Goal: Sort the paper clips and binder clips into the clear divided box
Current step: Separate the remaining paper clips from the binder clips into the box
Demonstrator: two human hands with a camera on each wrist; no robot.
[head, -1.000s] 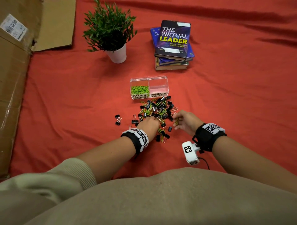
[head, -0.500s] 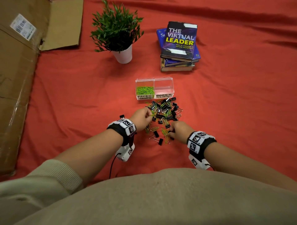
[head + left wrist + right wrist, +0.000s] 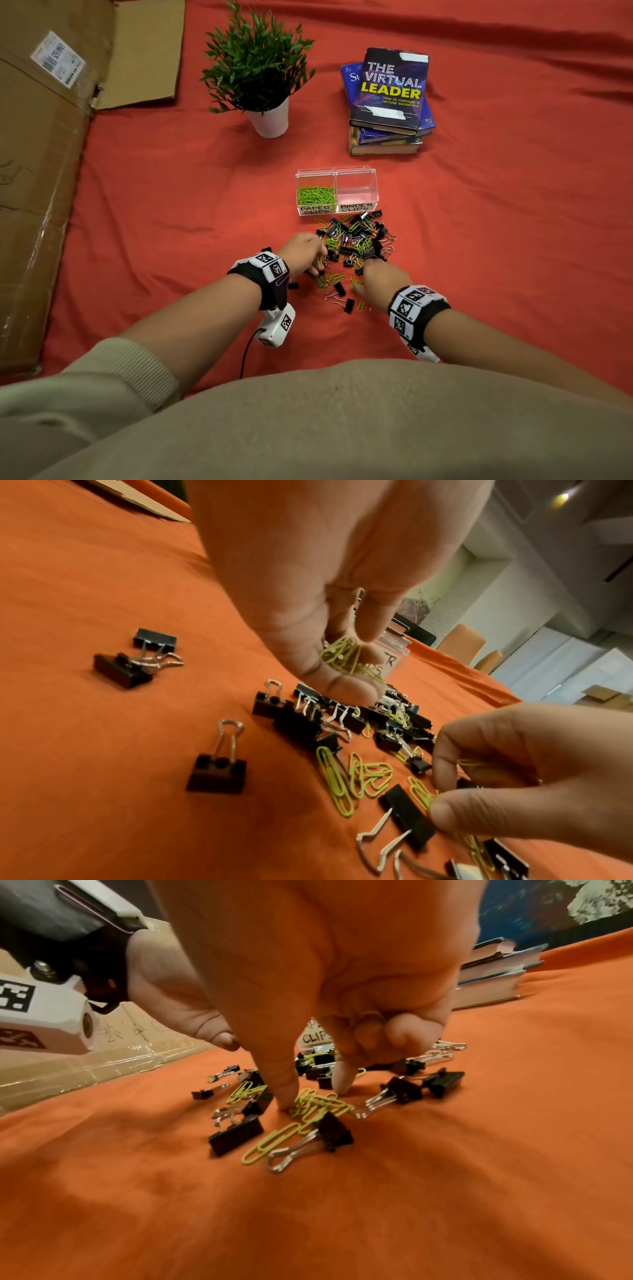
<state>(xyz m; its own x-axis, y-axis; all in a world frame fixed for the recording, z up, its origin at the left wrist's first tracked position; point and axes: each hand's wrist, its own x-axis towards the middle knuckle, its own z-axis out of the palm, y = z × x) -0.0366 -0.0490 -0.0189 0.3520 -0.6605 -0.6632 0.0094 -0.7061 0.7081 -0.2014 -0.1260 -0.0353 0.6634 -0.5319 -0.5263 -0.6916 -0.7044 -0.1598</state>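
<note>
Several light, slippery paper clips (image 3: 346, 656) sit bunched in our left hand (image 3: 318, 588); our right hand (image 3: 329, 993) pinches more by thumb and forefinger, best gathered flat.

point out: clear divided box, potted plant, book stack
clear divided box (image 3: 356, 186): head view, on the bare right compartment's wall.
potted plant (image 3: 269, 120): head view, on the white pot.
book stack (image 3: 390, 85): head view, on the top book's cover.
</note>
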